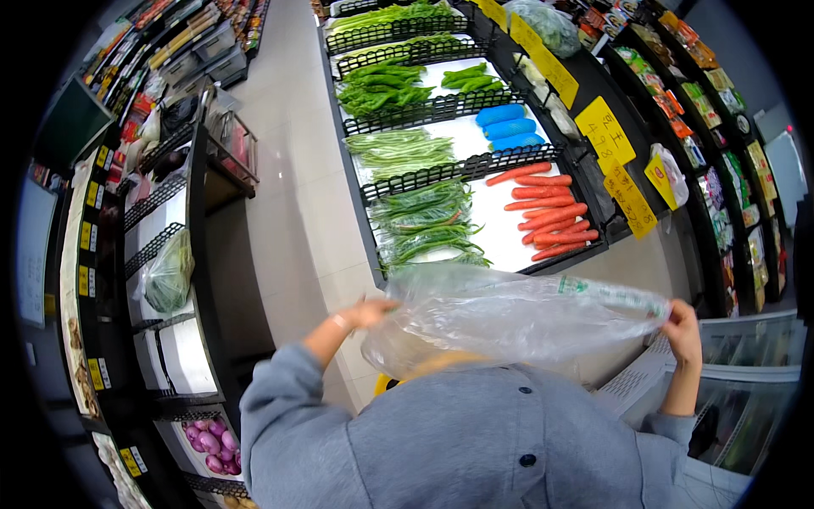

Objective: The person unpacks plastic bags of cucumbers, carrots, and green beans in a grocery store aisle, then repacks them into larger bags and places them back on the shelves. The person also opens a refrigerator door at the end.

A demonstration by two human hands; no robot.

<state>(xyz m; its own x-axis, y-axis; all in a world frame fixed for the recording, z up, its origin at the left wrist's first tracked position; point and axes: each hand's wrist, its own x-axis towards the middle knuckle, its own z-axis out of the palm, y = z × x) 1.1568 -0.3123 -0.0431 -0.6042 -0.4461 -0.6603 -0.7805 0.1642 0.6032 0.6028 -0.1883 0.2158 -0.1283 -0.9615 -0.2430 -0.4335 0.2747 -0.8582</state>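
Observation:
A large clear plastic bag with green print is stretched wide in front of my body. Its right end is pinched in my right hand, and my left hand holds the left end, slightly blurred. Just beyond the bag stands a black vegetable display, with carrots at its near right and long green chili peppers, partly in clear wrapping, at its near left. Farther back lie green beans, blue-wrapped produce and shorter green peppers.
Left of the tiled aisle, a shelf holds a bagged green vegetable and red onions. Yellow price signs line the display's right side. Packaged goods fill racks at the right; a glass-topped cabinet stands near my right arm.

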